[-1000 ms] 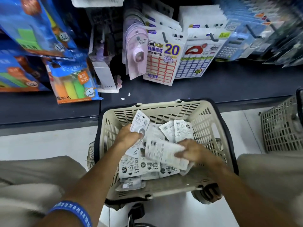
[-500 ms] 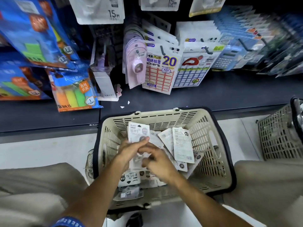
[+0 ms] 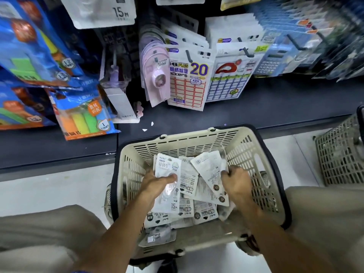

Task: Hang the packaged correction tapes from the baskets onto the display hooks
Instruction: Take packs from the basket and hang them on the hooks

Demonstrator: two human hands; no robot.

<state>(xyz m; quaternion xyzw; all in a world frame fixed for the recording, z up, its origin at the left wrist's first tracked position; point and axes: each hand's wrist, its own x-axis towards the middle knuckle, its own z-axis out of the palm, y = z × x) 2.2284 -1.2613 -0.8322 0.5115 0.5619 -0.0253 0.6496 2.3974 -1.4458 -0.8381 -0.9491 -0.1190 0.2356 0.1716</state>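
Dark display shelf [image 3: 256, 109] spans the top, hung with blue sticky-note bags [image 3: 82, 113], red-grid label sheets [image 3: 188, 85] and pink correction tape cards [image 3: 157, 77] on hooks. Below it, on the pale floor, cream slotted plastic basket [image 3: 177, 146] with dark rim; second cream basket [image 3: 338, 154] well apart at right edge. White packaged correction tapes [image 3: 197, 213] lie loose in the near basket. Left hand [image 3: 157, 183] pinches one white pack [image 3: 167, 174], front up, thumb on top. Right hand [image 3: 236, 180] is closed on a tilted pack [image 3: 208, 170], back showing.
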